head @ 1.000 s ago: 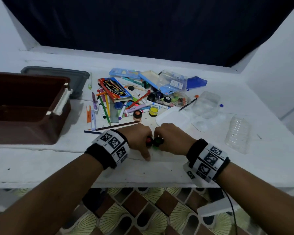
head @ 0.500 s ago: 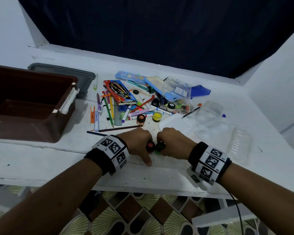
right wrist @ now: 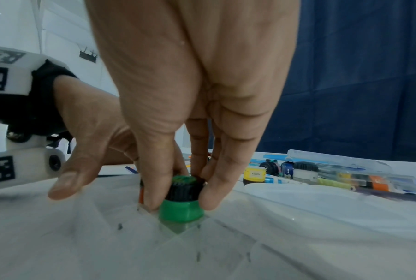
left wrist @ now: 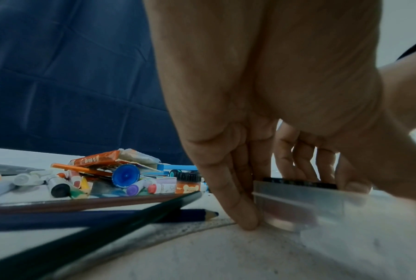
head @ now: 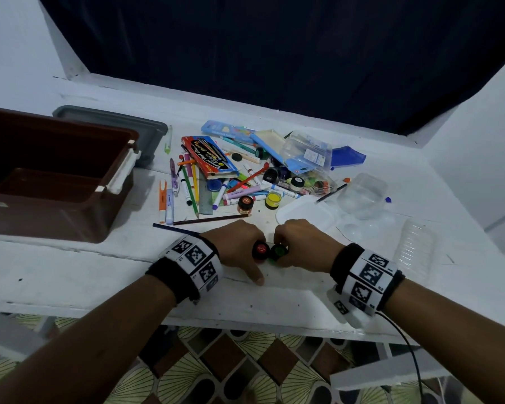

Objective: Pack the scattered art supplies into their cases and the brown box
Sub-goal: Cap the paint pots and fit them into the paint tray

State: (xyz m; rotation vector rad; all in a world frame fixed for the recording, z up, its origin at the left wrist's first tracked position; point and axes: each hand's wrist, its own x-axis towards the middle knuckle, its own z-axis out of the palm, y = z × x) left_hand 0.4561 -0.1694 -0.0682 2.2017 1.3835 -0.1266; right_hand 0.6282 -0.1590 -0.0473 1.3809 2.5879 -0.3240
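Observation:
Near the table's front edge my left hand (head: 245, 252) curls its fingers against a red-lidded paint pot (head: 260, 249), with the thumb stretched out on the table. Right beside it, my right hand (head: 292, 249) pinches a green paint pot (head: 279, 251) (right wrist: 181, 206) between thumb and fingers. In the wrist views both pots stand in a shallow clear plastic tray (left wrist: 310, 199). The open brown box (head: 56, 182) sits at the left. A heap of markers, pencils, paint pots and cases (head: 231, 176) lies behind my hands.
A grey lid (head: 114, 121) lies behind the brown box. A white lid (head: 303, 212) and clear plastic containers (head: 365, 193) (head: 414, 246) sit at the right. Loose pencils (head: 210, 219) lie just behind my left wrist. The table's front edge is close under my forearms.
Both hands keep their hold on the two pots at the same spot. Only my head view has shifted a little.

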